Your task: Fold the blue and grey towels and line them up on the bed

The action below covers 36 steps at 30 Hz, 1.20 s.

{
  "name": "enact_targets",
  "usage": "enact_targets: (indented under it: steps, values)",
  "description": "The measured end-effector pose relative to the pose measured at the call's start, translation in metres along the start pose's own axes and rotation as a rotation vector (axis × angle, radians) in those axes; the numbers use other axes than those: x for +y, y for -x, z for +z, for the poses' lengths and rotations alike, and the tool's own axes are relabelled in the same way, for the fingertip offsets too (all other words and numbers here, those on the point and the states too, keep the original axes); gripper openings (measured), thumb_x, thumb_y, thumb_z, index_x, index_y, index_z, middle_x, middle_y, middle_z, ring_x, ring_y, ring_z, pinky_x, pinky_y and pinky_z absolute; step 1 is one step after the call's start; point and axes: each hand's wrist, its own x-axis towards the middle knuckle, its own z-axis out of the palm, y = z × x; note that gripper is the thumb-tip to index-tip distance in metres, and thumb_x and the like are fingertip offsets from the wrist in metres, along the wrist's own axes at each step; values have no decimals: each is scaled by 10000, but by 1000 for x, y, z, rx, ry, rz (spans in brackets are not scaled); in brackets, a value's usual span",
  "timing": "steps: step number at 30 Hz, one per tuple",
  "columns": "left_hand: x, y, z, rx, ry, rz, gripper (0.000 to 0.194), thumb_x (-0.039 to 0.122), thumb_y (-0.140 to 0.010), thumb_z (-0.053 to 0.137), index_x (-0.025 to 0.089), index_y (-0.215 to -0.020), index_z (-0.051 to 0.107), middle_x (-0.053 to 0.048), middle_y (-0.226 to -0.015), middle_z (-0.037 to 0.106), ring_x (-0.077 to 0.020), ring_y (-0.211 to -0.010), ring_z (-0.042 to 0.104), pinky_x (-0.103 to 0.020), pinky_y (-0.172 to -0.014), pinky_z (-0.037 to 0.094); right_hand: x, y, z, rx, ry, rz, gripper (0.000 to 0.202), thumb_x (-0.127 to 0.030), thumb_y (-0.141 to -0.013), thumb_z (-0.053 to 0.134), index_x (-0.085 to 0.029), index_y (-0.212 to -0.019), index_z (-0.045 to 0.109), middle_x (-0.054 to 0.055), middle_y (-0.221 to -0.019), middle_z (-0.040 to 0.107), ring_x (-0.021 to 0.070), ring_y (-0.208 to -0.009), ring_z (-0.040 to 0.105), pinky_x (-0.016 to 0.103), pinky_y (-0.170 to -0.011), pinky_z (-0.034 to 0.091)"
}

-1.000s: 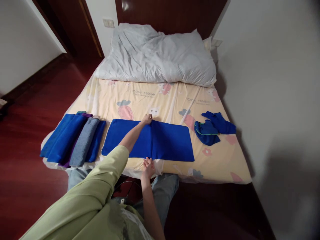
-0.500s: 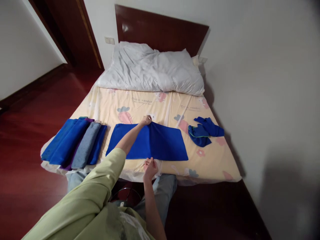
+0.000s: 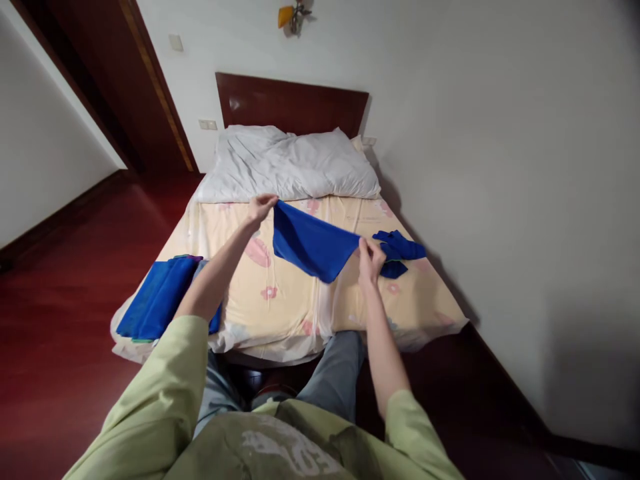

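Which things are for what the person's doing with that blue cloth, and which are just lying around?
Part of the job:
- blue cloth, stretched between left hand and right hand
- probably the folded cloths and crumpled cloths

Just there, it seems:
- white quilt
- headboard
- wall lamp

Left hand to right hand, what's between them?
The head view shows a blue cloth spanning that stretch, one corner gripped by the left hand, another by the right hand.
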Motion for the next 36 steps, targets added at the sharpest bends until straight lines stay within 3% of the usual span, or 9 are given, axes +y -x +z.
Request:
enact_targets:
  steps: [5, 9, 13, 19, 27, 31, 36]
  values:
    - [68, -1, -66, 70, 55, 142, 493, 508, -686, 832, 136, -1002, 762, -96, -984, 764, -212, -932, 691, -279, -782, 538, -65, -71, 12, -131, -107, -177, 432, -598, -846, 637, -173, -800, 701, 21, -764, 655, 161, -766, 597, 248, -722, 490]
    - [114, 13, -100, 144, 25, 181, 508, 484, -683, 845, 130, -1035, 751, -86, -973, 750, -229, -949, 692, -310, -810, 547, -109, -86, 33, -186, -251, -112, 395, -567, -807, 721, -174, -780, 701, -4, -695, 629, 151, -747, 612, 236, -681, 491]
    - [139, 28, -128, 131, 39, 158, 464, 386, -695, 843, 137, -1073, 740, -86, -986, 733, -212, -926, 686, -332, -836, 547, -132, -86, 49, -263, -421, -20, 349, -526, -768, 787, -186, -802, 716, -21, -667, 619, 122, -687, 601, 224, -627, 486]
    - [154, 47, -156, 84, 71, 140, 474, 344, -702, 848, 157, -1119, 724, -85, -983, 716, -203, -910, 682, -348, -846, 540, -148, -85, 55, -339, -499, 34, 348, -486, -719, 845, -178, -758, 686, -15, -665, 635, 110, -659, 607, 221, -607, 493]
    - [159, 65, -163, 105, 21, 142, 457, 441, -676, 860, 165, -1023, 745, -79, -913, 736, -220, -893, 691, -338, -823, 537, -157, -66, 46, -317, -468, 88, 382, -493, -700, 868, -174, -747, 663, -39, -606, 594, 93, -568, 582, 201, -523, 458]
    - [156, 73, -166, 99, 62, 65, 392, 392, -662, 870, 159, -953, 749, -59, -807, 705, -188, -804, 680, -299, -741, 544, -154, -57, 37, -338, -465, 103, 376, -490, -695, 875, -182, -752, 668, -35, -613, 621, 96, -564, 584, 209, -529, 479]
    - [144, 91, -173, -7, 104, -86, 336, 323, -658, 874, 133, -908, 751, -56, -752, 665, -149, -695, 646, -281, -656, 540, -147, -44, 19, -382, -446, 151, 405, -460, -659, 904, -177, -802, 652, -34, -655, 657, 98, -597, 612, 210, -563, 499]
